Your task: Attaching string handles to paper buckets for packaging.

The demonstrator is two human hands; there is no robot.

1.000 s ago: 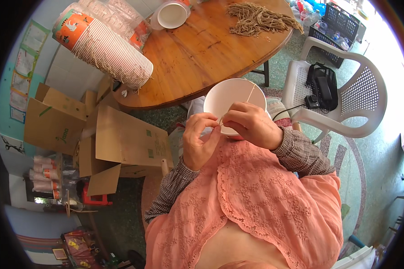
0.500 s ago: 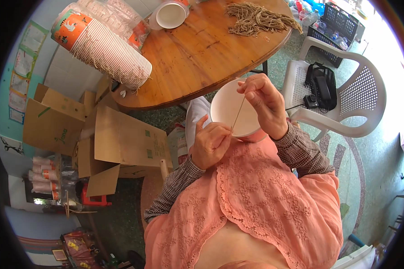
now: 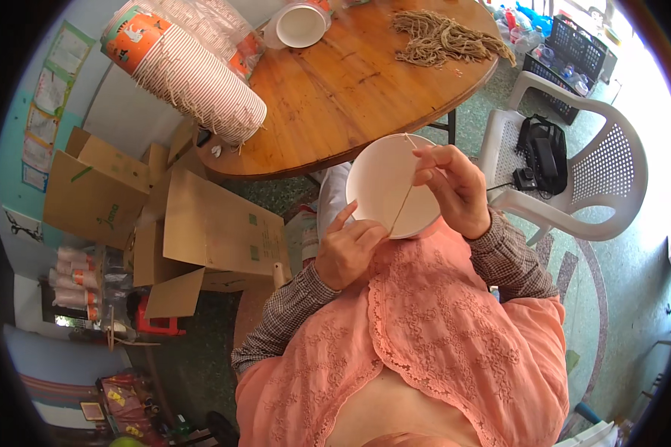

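A thin tan string [image 3: 403, 206] runs taut between my two hands. My left hand [image 3: 344, 252] pinches its lower end at the near rim of a white-lined paper tub [image 3: 373, 175], with the index finger raised. Higher up, my right hand [image 3: 455, 190] closes thumb and fingers on the string, and a short end sticks out above them toward the far rim. The tub rests at my lap with its mouth facing up. Its outside is mostly hidden by my hands and the pink garment.
A wooden table [image 3: 328, 89] carries nested paper tubs [image 3: 201, 86] with strings hanging from them, another tub [image 3: 300, 27] and a heap of tan strings [image 3: 447, 39]. Cardboard boxes [image 3: 220, 223] stand at left. A white plastic chair [image 3: 611, 160] at right holds a black bag [image 3: 543, 153].
My right hand has shifted slightly right and down, and a string end now shows above its fingers. More of the tub's inside is visible. The whole view has shifted a little.
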